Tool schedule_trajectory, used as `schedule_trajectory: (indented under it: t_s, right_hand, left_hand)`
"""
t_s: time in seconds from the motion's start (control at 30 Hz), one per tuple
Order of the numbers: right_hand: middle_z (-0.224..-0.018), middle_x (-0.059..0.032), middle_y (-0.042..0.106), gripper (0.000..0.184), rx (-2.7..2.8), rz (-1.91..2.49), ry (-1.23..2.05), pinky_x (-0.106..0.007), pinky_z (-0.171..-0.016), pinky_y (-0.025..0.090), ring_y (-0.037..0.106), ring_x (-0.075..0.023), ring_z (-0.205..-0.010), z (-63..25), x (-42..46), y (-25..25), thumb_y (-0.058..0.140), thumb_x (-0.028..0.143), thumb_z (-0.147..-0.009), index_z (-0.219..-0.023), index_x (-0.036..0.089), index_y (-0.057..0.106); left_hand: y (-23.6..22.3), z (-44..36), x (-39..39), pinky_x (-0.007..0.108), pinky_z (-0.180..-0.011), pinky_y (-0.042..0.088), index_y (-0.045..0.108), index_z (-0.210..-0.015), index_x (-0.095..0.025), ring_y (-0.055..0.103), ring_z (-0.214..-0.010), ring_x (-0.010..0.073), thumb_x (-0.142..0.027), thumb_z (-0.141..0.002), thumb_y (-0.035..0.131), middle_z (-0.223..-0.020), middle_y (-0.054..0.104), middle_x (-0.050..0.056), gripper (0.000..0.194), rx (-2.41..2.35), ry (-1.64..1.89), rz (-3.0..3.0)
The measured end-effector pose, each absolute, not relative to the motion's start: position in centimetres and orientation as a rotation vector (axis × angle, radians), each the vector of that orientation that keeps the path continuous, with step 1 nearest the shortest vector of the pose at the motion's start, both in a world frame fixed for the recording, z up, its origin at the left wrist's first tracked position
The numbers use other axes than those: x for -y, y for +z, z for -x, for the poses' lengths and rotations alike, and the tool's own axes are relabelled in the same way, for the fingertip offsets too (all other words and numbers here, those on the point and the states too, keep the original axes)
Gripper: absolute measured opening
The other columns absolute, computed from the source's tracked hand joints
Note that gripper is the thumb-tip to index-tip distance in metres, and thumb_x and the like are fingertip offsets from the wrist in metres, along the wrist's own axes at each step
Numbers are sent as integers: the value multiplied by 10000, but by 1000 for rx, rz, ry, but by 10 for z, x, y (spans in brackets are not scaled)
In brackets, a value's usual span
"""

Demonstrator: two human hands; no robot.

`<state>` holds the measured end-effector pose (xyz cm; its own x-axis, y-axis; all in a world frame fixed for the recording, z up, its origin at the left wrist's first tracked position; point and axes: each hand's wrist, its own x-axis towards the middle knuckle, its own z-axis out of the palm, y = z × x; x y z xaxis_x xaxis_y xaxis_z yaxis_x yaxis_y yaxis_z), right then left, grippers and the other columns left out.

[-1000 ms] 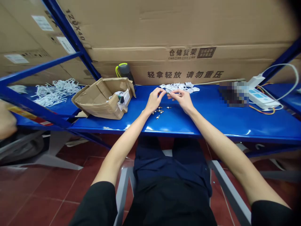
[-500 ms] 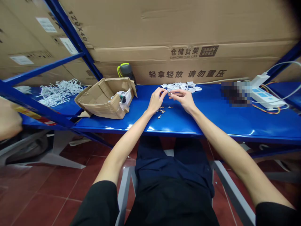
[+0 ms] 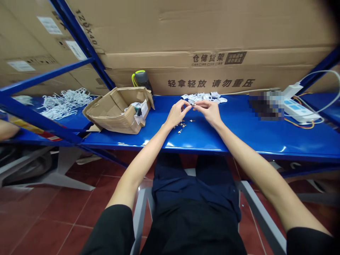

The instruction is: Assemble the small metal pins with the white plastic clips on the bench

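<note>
Both my hands meet over the blue shelf (image 3: pixel 239 136). My left hand (image 3: pixel 177 112) and my right hand (image 3: pixel 209 109) pinch a small part (image 3: pixel 193 105) between their fingertips; it is too small to name. Several small metal screws (image 3: pixel 182 125) lie on the shelf just below my left hand. A pile of small white plastic pieces (image 3: pixel 204 97) sits right behind my fingers, against the cardboard cartons.
An open, torn cardboard box (image 3: pixel 117 111) with bags inside stands to the left. A dark bottle (image 3: pixel 142 80) is behind it. White hooks (image 3: pixel 65 101) lie heaped far left. A white power strip (image 3: pixel 300 109) with cables lies at right. Another person's arm (image 3: pixel 7 129) shows at the left edge.
My fingertips have drawn closer together on the small part. The view has shifted slightly; the other person's arm at the left edge has pulled back.
</note>
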<state>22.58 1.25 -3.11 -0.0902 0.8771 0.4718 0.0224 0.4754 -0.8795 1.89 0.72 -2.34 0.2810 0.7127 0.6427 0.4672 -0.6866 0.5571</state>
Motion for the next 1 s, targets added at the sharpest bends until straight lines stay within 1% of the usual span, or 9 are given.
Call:
schedule_trajectory:
  t_s: [0.13,0.27,0.37,0.5,0.63,0.7,0.83,1.0]
  right_hand:
    - [-941,-100,857,536,1482,843,811,-537,-959,678,833,-353,-910,-225,-10,-29,958,683,-693,-939,223,835]
    - [-905,-82,854,490,1473,846,797,-524,-949,677,830,-345,-914,-224,-6,-25,954,653,-712,-930,230,837]
    - [-871,-76,845,449,1469,842,796,-528,-919,676,825,-342,-889,-223,-4,-24,951,623,-736,-937,235,844]
    - [-836,-64,836,427,1458,868,772,-515,-894,678,820,-337,-874,-222,-4,-24,946,620,-741,-918,242,854]
    - [-840,-58,842,434,1468,884,728,-516,-954,670,817,-338,-907,-222,-4,-24,925,650,-754,-904,248,862]
    - [-869,-49,851,402,1489,880,673,-521,-1006,653,814,-336,-930,-222,-2,-24,906,644,-782,-902,262,868]
    - [-975,-34,862,249,1533,851,557,-506,-1083,608,807,-324,-1009,-222,1,-24,866,531,-862,-935,293,881]
    - [-1040,-21,856,99,1629,863,541,-486,-1107,588,793,-317,-1084,-223,0,-24,842,399,-904,-942,310,866]
  left_hand:
    - [-21,-20,-4,327,-847,522,753,-974,-182,663,-851,177,-326,-1047,723,-985,787,32,164,-1003,1316,-2212]
    - [-20,-21,-3,327,-854,518,780,-967,-176,669,-862,174,-298,-1015,745,-978,807,26,136,-974,1293,-2107]
    - [-19,-20,-5,339,-879,519,798,-951,-176,677,-884,179,-334,-1006,757,-976,815,26,173,-954,1291,-2058]
    - [-18,-19,-6,347,-875,530,813,-939,-171,695,-893,195,-430,-978,779,-967,819,41,264,-949,1255,-1986]
    - [-17,-18,-5,348,-900,555,820,-963,-161,728,-933,212,-479,-955,795,-993,830,68,319,-906,1224,-1906]
    - [-16,-17,-4,354,-922,566,822,-964,-159,741,-944,218,-508,-942,807,-994,834,76,350,-886,1210,-1883]
    - [-15,-17,-3,377,-955,586,827,-968,-158,769,-972,243,-584,-907,829,-992,841,92,430,-877,1197,-1860]
    - [-17,-17,-5,396,-960,599,832,-954,-160,778,-979,257,-618,-869,850,-995,844,96,466,-895,1205,-1862]
